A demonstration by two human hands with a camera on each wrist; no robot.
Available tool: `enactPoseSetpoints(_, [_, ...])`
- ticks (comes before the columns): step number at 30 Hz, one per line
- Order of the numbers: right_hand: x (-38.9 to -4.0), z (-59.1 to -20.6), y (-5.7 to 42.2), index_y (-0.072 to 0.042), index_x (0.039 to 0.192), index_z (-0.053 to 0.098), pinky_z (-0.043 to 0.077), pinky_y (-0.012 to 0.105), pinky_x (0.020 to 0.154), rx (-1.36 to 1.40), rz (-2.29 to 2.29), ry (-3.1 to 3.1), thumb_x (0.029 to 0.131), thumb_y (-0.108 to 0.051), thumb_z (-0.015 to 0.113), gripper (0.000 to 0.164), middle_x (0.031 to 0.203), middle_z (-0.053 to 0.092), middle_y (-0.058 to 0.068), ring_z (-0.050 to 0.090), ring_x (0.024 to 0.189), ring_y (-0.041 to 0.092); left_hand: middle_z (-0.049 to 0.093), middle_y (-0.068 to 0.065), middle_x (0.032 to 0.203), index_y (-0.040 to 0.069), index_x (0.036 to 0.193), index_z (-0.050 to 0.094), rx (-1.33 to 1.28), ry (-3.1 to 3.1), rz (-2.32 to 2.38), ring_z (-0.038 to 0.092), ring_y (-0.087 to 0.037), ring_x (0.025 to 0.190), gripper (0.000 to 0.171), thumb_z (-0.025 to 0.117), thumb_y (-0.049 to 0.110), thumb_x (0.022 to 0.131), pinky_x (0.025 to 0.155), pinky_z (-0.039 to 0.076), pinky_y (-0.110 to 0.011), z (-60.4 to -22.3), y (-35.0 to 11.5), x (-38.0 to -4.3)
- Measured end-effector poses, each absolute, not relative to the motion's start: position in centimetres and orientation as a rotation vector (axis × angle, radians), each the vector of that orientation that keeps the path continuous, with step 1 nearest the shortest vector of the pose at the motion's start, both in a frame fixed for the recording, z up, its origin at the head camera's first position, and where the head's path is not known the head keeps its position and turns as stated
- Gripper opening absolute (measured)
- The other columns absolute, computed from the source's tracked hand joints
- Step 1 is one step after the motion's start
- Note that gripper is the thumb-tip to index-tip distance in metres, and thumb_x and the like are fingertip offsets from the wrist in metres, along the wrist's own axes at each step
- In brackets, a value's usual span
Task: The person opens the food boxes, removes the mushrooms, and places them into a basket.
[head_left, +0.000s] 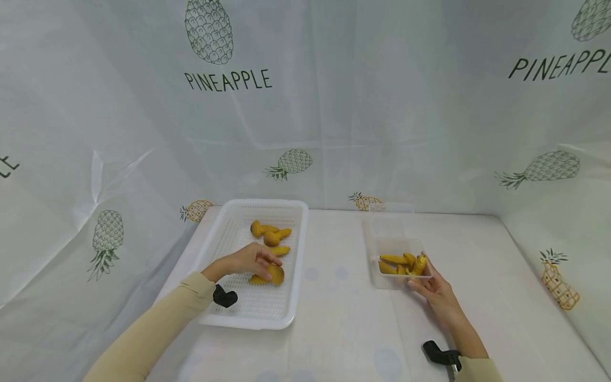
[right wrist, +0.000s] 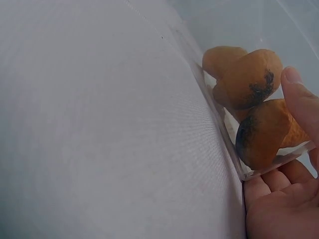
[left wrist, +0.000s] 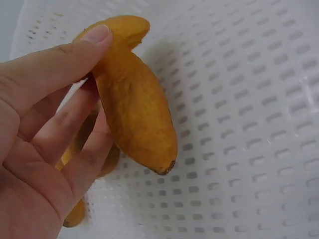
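Observation:
Over the white perforated basket (head_left: 302,254), my left hand (head_left: 250,260) pinches a yellow mushroom (left wrist: 139,109) between thumb and fingers near its cap. In the left wrist view the thick stem slants down over the basket floor. More yellow mushrooms (head_left: 272,237) lie in the basket, some partly hidden behind the hand. My right hand (head_left: 439,297) grips the near right corner of a clear plastic box (head_left: 389,282), thumb at the rim and fingers against the outside. Several yellow mushrooms (right wrist: 256,74) sit inside this box, a few with dark patches on their caps.
A transparent lid (head_left: 391,215) stands open behind the box. Between basket and box runs the pale tablecloth (head_left: 334,307). A white sheet with pineapple prints (head_left: 382,106) hangs behind the table. Black wrist mounts (head_left: 224,297) sit on both arms.

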State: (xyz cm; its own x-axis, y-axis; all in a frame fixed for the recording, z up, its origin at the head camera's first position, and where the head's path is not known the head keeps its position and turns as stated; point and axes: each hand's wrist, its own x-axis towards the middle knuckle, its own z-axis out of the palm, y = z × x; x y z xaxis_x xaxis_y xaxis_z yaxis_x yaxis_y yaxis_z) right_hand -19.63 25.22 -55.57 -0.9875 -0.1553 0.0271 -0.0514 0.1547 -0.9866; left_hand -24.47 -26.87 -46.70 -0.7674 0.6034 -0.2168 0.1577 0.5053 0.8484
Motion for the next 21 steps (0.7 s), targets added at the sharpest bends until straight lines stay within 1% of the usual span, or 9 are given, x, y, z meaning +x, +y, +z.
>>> enactPoseSetpoints(2, [-19.6,-55.6,25.2,-0.019,0.161,0.007,0.043,0.007,0.084,-0.198,-1.983,2.321,0.098,-0.013,0.066,0.087,0.165,0.0,0.017,0.049,0.101,-0.005,0.067,-0.012,0.123,-0.003,0.12,0.07,0.632,2.242,1.193,0.062,-0.026,0.114,0.037,0.079,0.001,0.084,0.1,0.05,-0.04,-46.9,-26.9,-24.3])
enactPoseSetpoints(4, [-19.6,-55.6,25.2,-0.02,0.161,0.008,0.042,0.008,0.078,-0.19,-1.981,2.325,0.098,-0.013,0.066,0.087,0.165,0.0,0.016,0.047,0.095,-0.003,0.066,-0.013,0.123,-0.004,0.121,0.069,0.65,2.235,1.181,0.062,-0.028,0.115,0.038,0.079,0.0,0.084,0.1,0.049,-0.041,-47.0,-27.0,-24.3])
enactPoseSetpoints(8, [-19.6,-55.8,25.3,-0.019,0.161,0.007,0.041,0.004,0.084,-0.212,-2.01,2.302,0.098,-0.01,0.066,0.087,0.165,-0.002,0.016,0.046,0.103,-0.007,0.067,-0.013,0.125,-0.003,0.123,0.067,0.676,2.243,1.145,0.062,-0.029,0.116,0.041,0.079,0.002,0.085,0.098,0.051,-0.038,-46.8,-27.2,-24.4])
enactPoseSetpoints(10, [-19.6,-55.8,25.3,-0.019,0.161,0.007,0.039,0.003,0.089,-0.225,-2.021,2.295,0.098,-0.009,0.066,0.088,0.165,-0.002,0.016,0.044,0.114,-0.011,0.066,-0.014,0.126,-0.004,0.126,0.066,0.686,2.246,1.125,0.063,-0.029,0.115,0.043,0.078,0.004,0.086,0.097,0.052,-0.036,-46.5,-27.4,-24.6])
enactPoseSetpoints(11, [-19.6,-55.9,25.3,-0.019,0.161,0.007,0.038,0.005,0.094,-0.233,-2.026,2.29,0.098,-0.009,0.066,0.088,0.165,-0.003,0.016,0.041,0.12,-0.012,0.065,-0.015,0.128,-0.005,0.127,0.064,0.694,2.243,1.122,0.063,-0.03,0.115,0.044,0.078,0.004,0.086,0.096,0.052,-0.036,-46.3,-27.5,-24.7])
enactPoseSetpoints(12, [-19.7,-55.9,25.3,-0.019,0.161,0.007,0.038,0.005,0.094,-0.236,-2.029,2.29,0.097,-0.009,0.066,0.088,0.165,-0.003,0.016,0.04,0.123,-0.01,0.064,-0.016,0.129,-0.005,0.128,0.063,0.691,2.239,1.123,0.063,-0.031,0.115,0.045,0.078,0.004,0.086,0.096,0.052,-0.036,-46.0,-27.6,-24.8])
enactPoseSetpoints(15, [-19.7,-55.9,25.3,-0.018,0.161,0.007,0.036,0.004,0.095,-0.248,-2.029,2.289,0.098,-0.009,0.066,0.087,0.165,-0.003,0.014,0.032,0.13,-0.011,0.061,-0.021,0.132,-0.007,0.132,0.059,0.698,2.225,1.149,0.062,-0.035,0.116,0.048,0.076,0.002,0.088,0.095,0.053,-0.037,-45.2,-27.9,-25.1])
enactPoseSetpoints(18, [-19.8,-55.9,25.3,-0.017,0.161,0.007,0.037,0.005,0.095,-0.262,-2.034,2.287,0.098,-0.009,0.065,0.087,0.165,-0.003,0.014,0.034,0.129,-0.011,0.056,-0.025,0.136,-0.007,0.134,0.057,0.693,2.209,1.212,0.06,-0.04,0.118,0.05,0.075,0.0,0.088,0.093,0.054,-0.038,-44.1,-28.1,-25.3])
enactPoseSetpoints(21, [-19.8,-55.9,25.3,-0.014,0.161,0.007,0.039,0.006,0.094,-0.275,-2.04,2.29,0.098,-0.008,0.065,0.086,0.165,-0.002,0.016,0.038,0.123,-0.014,0.057,-0.025,0.135,-0.007,0.135,0.057,0.695,2.216,1.286,0.057,-0.045,0.119,0.052,0.076,0.003,0.088,0.093,0.054,-0.037,-43.0,-27.8,-25.5])
